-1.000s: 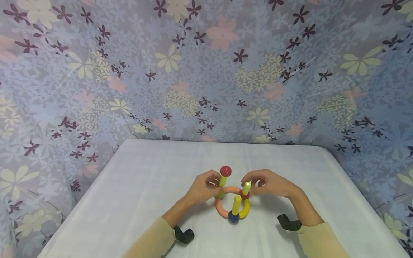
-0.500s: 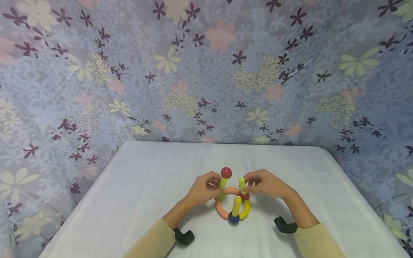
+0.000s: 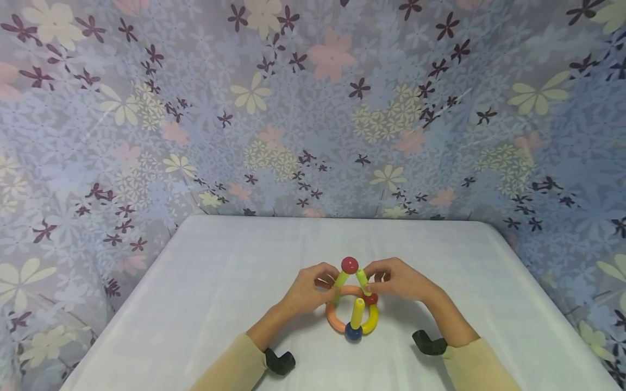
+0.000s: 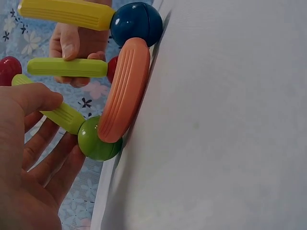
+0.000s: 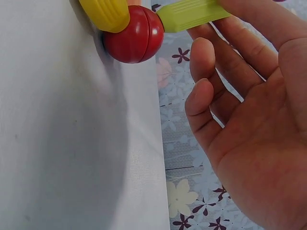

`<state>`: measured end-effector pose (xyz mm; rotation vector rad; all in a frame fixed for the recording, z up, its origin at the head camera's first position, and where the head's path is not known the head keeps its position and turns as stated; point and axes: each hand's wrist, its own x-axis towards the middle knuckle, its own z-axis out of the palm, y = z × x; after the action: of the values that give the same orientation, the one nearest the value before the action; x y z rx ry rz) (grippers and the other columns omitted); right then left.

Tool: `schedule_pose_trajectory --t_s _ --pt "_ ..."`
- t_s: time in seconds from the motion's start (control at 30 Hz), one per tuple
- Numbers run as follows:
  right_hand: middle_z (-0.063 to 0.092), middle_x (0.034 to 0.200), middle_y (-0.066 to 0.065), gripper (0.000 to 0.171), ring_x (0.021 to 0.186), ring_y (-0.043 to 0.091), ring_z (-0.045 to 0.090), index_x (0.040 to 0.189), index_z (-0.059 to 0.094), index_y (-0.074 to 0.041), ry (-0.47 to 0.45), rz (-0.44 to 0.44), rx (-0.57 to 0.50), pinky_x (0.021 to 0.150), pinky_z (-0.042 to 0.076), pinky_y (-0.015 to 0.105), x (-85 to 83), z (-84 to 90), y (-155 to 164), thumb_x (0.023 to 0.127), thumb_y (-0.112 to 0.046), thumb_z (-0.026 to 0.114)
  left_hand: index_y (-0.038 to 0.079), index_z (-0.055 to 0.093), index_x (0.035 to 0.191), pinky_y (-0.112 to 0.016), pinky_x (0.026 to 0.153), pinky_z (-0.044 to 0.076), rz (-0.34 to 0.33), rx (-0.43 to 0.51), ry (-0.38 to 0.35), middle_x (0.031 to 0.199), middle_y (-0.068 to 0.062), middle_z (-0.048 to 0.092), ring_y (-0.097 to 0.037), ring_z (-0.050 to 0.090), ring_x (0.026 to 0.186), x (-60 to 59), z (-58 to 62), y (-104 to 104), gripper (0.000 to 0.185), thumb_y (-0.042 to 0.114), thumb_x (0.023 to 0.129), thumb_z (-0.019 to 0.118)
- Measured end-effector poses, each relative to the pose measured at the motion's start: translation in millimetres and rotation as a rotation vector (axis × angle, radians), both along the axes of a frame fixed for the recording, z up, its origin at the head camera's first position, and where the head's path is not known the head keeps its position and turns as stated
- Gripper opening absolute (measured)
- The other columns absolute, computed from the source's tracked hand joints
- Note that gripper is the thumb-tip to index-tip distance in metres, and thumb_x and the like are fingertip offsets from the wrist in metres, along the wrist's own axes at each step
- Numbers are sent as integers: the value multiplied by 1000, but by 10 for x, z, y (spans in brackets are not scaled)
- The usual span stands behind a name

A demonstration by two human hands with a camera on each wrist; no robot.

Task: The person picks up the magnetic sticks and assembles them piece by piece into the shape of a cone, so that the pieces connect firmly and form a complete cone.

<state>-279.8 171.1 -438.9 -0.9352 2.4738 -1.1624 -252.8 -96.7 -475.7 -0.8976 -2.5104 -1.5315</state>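
I see the left hand [image 3: 307, 290] grip pinching a lime-green ribbed plastic rod [image 3: 340, 280] topped by a red ball [image 3: 349, 265], and the right hand [image 3: 398, 279] grip pinching a second lime-green rod [image 3: 362, 278]. Both rods lean together over the orange-and-yellow curved-piece ring [image 3: 335, 320] on the white-clothed tabletop [image 3: 205, 282].

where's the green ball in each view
Head: the green ball is mostly hidden behind the left hand, at the ring's far left.
Left wrist: lower left of centre, joined to the orange curved piece and touched by the fingers.
Right wrist: not in it.
Shared landmark: the white table.
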Motion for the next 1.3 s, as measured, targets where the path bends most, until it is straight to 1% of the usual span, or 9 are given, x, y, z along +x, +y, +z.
schedule_pose_trajectory --t_s 0.43,0.63,0.7,0.8,0.87,0.93,1.07,1.2,1.3 --pt "66 93 -10 25 81 19 58 105 69 -21 36 2 23 70 50 35 -38 -30 -19 85 -36 72 22 65 112 -26 82 51 12 -41 -14 104 12 64 -6 62 92 -16 -10 2 27 17 86 71" --pt "58 83 -5 39 74 18 53 96 62 -15 128 -166 77 59 48 30 60 63 -29 77 -45 78 21 65 111 -26 82 51 -5 -28 -18 104 12 65 -7 62 92 -14 -9 6 26 17 87 72" --pt "56 77 -4 35 70 18 52 91 61 -15 140 -210 74 56 46 29 124 85 -16 78 -43 78 21 65 111 -25 82 51 -11 -24 -21 105 12 65 -7 62 92 -12 -11 13 26 17 87 72" --pt "58 73 -5 22 68 18 52 86 62 -20 134 -221 50 56 46 28 233 95 11 83 -38 75 23 65 111 -26 82 51 -7 -24 -17 104 13 65 -6 62 91 -13 -16 32 26 16 86 72" --pt "62 75 -7 13 69 17 54 87 65 -23 114 -190 24 58 47 28 298 93 9 86 -33 72 23 64 111 -26 82 51 -2 -21 -10 104 13 64 -6 62 91 -17 -19 30 27 16 86 72" --pt "65 81 -7 7 72 17 56 93 68 -23 84 -122 -1 62 49 28 352 89 5 89 -29 70 23 64 111 -27 83 51 -9 -11 1 104 12 64 -7 63 91 -24 -23 34 27 16 86 72" --pt "67 92 1 19 76 16 57 106 69 -24 21 62 -37 66 50 30 411 65 -11 89 -16 68 22 65 111 -27 82 51 -12 8 17 104 11 65 -7 63 91 -42 -41 44 26 16 86 72" --pt "62 85 10 25 69 13 54 109 68 -26 -38 191 -58 59 48 27 440 19 -61 85 -18 73 22 65 109 -28 80 52 -1 14 14 103 11 65 -7 63 90 -42 -55 34 27 14 85 73" --pt "60 79 11 20 63 12 51 103 69 -25 -85 223 -80 54 45 25 461 -21 -120 84 -25 75 22 65 109 -29 80 52 -6 17 13 102 11 66 -8 64 90 -32 -52 20 27 12 85 73"
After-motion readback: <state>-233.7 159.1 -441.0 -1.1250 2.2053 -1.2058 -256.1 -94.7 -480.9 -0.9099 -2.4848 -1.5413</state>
